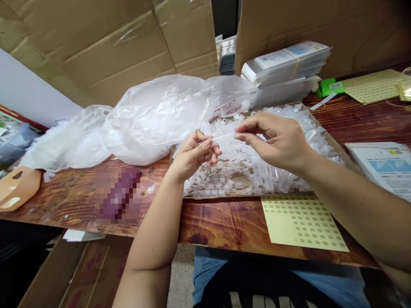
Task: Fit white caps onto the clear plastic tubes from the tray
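A thin clear plastic tube (222, 137) hangs in the air between both hands, above a flat cardboard tray (334, 147) heaped with many more small clear plastic pieces (224, 179). The left hand (194, 155) pinches one end with thumb and fingers closed on it; the right hand (276, 141) has its fingertips pressed together on the other end. The piece is nearly see-through and slim, so a slack pinch on either side would likely let it drop into the heap below, where it would be hard to tell from the rest. Pressing the two ends toward each other off-line could bend or kink it, I judge, since it looks soft and light. Just behind the tray lies a crumpled clear plastic bag (154, 115), loose enough to catch a wrist and drag pieces over the tray's low rim onto the wooden table (224, 222). A yellow sheet of round stickers (302, 222) lies near the table edge under the right forearm; a sweep of that arm might push it off. Stacked packets (285, 64) stand well behind.
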`<action>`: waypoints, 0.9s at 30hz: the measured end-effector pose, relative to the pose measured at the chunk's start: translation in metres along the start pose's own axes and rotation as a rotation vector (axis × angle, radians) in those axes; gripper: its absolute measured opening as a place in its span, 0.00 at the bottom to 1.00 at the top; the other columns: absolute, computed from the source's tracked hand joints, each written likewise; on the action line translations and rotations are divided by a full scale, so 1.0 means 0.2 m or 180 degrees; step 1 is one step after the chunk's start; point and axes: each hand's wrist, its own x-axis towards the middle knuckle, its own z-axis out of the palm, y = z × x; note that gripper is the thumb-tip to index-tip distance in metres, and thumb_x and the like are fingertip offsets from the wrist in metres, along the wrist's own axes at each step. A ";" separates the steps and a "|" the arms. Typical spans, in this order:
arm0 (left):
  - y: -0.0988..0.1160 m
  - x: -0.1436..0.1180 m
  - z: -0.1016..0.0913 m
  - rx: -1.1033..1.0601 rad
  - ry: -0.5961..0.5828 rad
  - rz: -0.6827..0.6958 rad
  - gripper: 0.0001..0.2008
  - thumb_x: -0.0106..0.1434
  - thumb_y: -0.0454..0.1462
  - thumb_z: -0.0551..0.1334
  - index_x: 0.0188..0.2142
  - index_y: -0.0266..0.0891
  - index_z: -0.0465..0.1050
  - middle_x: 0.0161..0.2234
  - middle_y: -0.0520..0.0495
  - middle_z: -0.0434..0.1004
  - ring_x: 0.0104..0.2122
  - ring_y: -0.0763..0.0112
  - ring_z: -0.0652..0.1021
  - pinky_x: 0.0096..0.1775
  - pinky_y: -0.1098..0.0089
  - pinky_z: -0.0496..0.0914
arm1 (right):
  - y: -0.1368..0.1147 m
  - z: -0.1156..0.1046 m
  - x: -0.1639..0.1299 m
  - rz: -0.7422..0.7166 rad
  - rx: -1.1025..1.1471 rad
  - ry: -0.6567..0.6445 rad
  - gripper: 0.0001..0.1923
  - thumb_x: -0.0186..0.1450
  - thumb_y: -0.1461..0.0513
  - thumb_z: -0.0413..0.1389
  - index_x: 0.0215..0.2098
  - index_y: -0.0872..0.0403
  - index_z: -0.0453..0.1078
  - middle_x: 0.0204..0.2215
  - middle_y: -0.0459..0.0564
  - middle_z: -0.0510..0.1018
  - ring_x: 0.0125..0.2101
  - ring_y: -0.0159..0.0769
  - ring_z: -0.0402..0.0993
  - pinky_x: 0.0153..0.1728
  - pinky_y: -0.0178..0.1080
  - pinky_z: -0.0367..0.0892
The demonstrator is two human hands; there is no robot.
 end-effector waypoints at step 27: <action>-0.01 -0.02 0.07 0.0616 0.0025 -0.0021 0.23 0.57 0.48 0.78 0.33 0.40 0.66 0.20 0.59 0.60 0.19 0.81 0.62 0.24 0.76 0.58 | -0.08 -0.14 0.03 0.0694 -0.0554 -0.2200 0.12 0.73 0.60 0.54 0.30 0.52 0.67 0.29 0.50 0.77 0.30 0.37 0.70 0.34 0.40 0.59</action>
